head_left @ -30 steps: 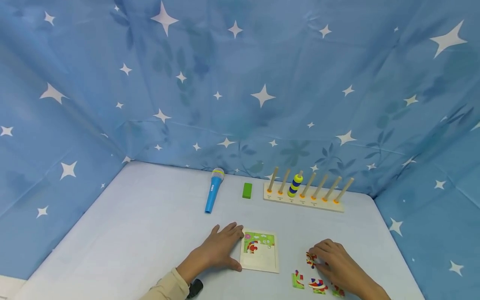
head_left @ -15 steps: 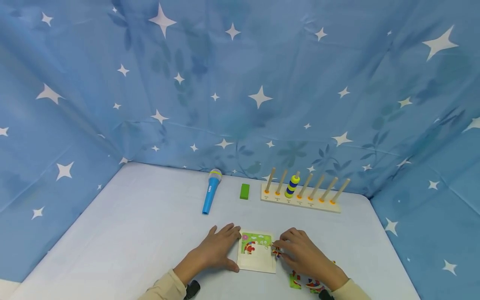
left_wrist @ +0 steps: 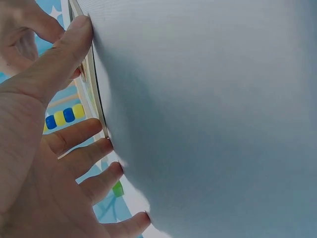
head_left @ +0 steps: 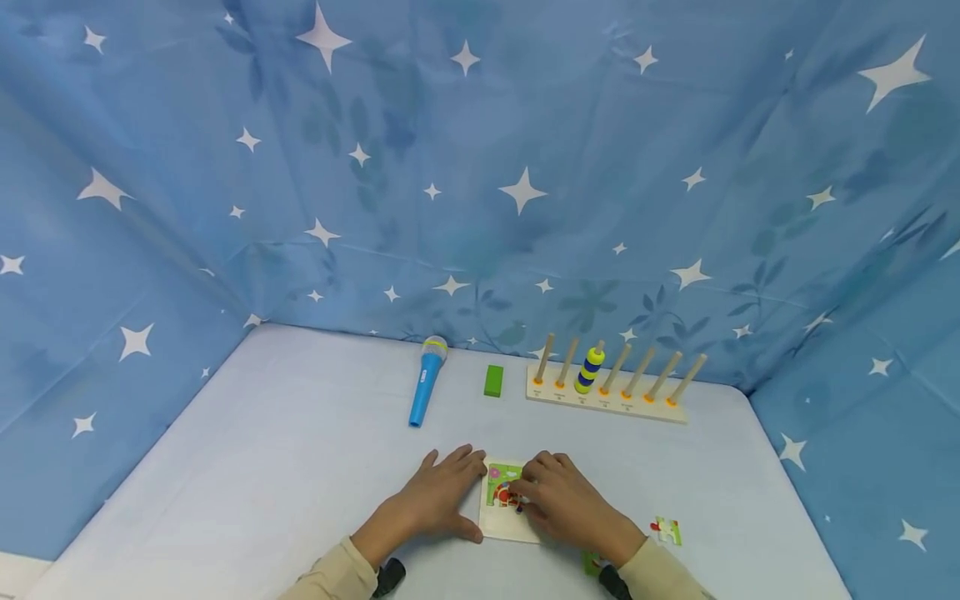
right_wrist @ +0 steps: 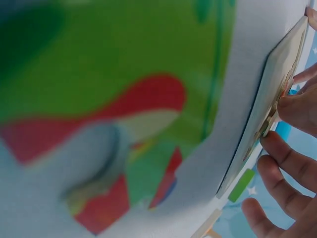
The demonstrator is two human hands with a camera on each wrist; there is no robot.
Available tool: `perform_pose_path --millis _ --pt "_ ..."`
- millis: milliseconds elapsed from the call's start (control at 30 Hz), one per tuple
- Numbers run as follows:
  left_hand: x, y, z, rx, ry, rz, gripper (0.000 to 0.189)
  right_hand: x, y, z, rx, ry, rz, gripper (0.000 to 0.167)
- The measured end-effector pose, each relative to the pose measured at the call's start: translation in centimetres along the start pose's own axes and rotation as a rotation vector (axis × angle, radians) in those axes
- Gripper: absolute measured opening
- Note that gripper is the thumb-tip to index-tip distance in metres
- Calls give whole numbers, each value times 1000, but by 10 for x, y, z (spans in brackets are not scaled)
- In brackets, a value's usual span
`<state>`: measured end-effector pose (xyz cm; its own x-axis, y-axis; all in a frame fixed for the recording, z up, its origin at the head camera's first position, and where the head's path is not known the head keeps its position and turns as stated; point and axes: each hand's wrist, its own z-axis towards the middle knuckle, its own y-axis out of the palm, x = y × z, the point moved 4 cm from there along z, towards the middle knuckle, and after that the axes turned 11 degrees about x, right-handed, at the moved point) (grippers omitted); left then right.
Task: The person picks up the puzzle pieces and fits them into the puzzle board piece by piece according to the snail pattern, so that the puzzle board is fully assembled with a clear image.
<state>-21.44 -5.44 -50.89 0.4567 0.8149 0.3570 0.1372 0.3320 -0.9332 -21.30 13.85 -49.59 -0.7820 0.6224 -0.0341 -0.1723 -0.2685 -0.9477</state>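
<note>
A square wooden puzzle board lies on the white tabletop, some picture pieces filling its upper part. My left hand rests along its left edge with fingers spread; in the left wrist view the thumb and some fingertips touch the board's side. Over the board's right half, my right hand pinches a small red and blue puzzle piece against the picture, its lower end showing below the fingertips. The right hand covers much of the board's right side. In the right wrist view, thumb and index finger meet at the board's surface.
Right of the board lies a loose puzzle piece; another loose piece is partly under the right wrist. Further back are a blue toy microphone, a green block and a peg stand with yellow and blue rings.
The right hand has carried the puzzle piece leftward from the loose pieces to the board and now holds it over the picture. The left hand stays at the board's left edge.
</note>
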Motion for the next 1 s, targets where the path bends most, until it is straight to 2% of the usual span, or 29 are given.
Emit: perform_pose_path --millis 233,1000 --pt "1 -1 1 -5 -1 0 88 -3 -3 1 16 -35 -48 26" --pt "1 -1 1 -5 -10 -1 89 -9 -2 6 -31 7 -85 23"
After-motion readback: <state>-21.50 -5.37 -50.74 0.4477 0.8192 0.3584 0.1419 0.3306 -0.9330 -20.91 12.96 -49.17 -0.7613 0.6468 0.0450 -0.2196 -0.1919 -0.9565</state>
